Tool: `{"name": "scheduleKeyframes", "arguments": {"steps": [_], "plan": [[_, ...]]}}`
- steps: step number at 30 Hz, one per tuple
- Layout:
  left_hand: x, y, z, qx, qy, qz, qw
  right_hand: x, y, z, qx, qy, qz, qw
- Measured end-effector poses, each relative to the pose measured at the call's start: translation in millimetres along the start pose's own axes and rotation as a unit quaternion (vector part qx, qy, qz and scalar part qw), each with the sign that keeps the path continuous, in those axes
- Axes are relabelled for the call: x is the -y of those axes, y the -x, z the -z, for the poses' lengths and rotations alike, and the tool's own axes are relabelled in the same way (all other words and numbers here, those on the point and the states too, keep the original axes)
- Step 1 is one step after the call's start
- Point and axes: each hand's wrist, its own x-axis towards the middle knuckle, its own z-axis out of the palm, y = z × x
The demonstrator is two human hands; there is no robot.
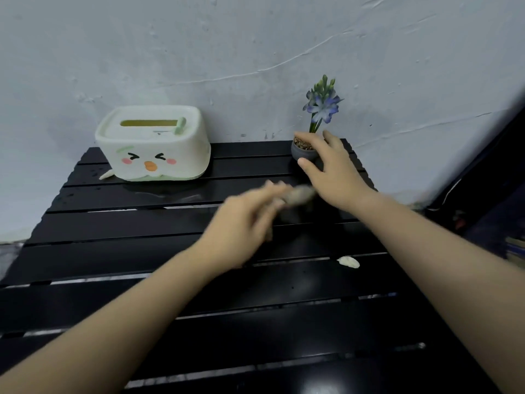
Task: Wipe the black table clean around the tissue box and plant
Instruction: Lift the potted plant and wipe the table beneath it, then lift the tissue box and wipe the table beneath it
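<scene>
At the far left of the black slatted bench, against the pale wall, I am seeing the tissue box sitting upright, white and green with a squinting cartoon face on its front and an open slot in its lid. A small pale scrap is lying on the slats, touching the box's lower left corner, and the surface just in front of the box is looking wet and shiny.

Moving right, my left hand is reaching over the middle of the bench, blurred by motion. Its fingers are loosely curled and pinching a crumpled greyish wad at their tips, which looks like a tissue or cloth; the blur is keeping me from telling whether the wad is pressing on the slats or hanging just above them.

Further right, my right hand is spread wide, thumb on the near side and fingers arching over the far side of the small grey pot of the plant. The thumb and fingertips are appearing to touch the pot, though I cannot tell whether they are gripping it. The plant is standing upright near the back right edge, its blue flowers rising above the hand.

Nearer to me, on the right, another pale crumpled scrap is lying on the slats, well apart from both hands.
</scene>
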Motion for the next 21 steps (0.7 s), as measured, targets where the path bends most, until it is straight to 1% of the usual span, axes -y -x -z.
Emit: {"name": "scheduleKeyframes", "arguments": {"steps": [1,2,3,5,6,7,10,12,13,15,17,18,19,21], "plan": [[9,-7,6,-0.050,-0.040,0.020,0.998,4,10,-2,-0.032,0.010,-0.009,0.999],[18,-13,14,-0.079,-0.090,0.047,0.992,9,19,-3,-0.065,0.022,-0.011,0.998],[27,-17,20,-0.086,-0.135,0.080,0.984,15,27,-5,-0.093,0.031,-0.003,0.995],[42,-18,26,-0.051,-0.193,0.127,0.972,27,39,-10,-0.118,0.028,0.032,0.992],[45,-15,25,-0.026,-0.212,0.120,0.969,34,42,-12,-0.109,0.022,0.053,0.992],[44,-9,24,-0.003,-0.222,0.096,0.970,41,43,-14,-0.089,0.019,0.075,0.993],[24,19,20,0.067,-0.205,-0.016,0.976,63,36,-23,-0.031,0.024,0.125,0.991],[12,46,21,0.101,-0.171,-0.063,0.978,78,25,-30,-0.010,0.016,0.134,0.991],[7,59,24,0.111,-0.146,-0.069,0.981,85,19,-35,0.000,0.007,0.134,0.991],[2,80,34,0.117,-0.063,-0.031,0.991,99,4,-44,0.022,-0.029,0.125,0.991],[2,88,54,0.084,0.036,0.038,0.995,112,-11,-54,0.038,-0.073,0.115,0.990],[6,88,69,0.044,0.067,0.063,0.995,119,-19,-59,0.047,-0.095,0.112,0.988],[11,88,85,-0.002,0.082,0.079,0.994,125,-26,-66,0.058,-0.118,0.109,0.985],[28,85,121,-0.096,0.078,0.102,0.987,135,-40,-79,0.080,-0.165,0.099,0.978]]}}
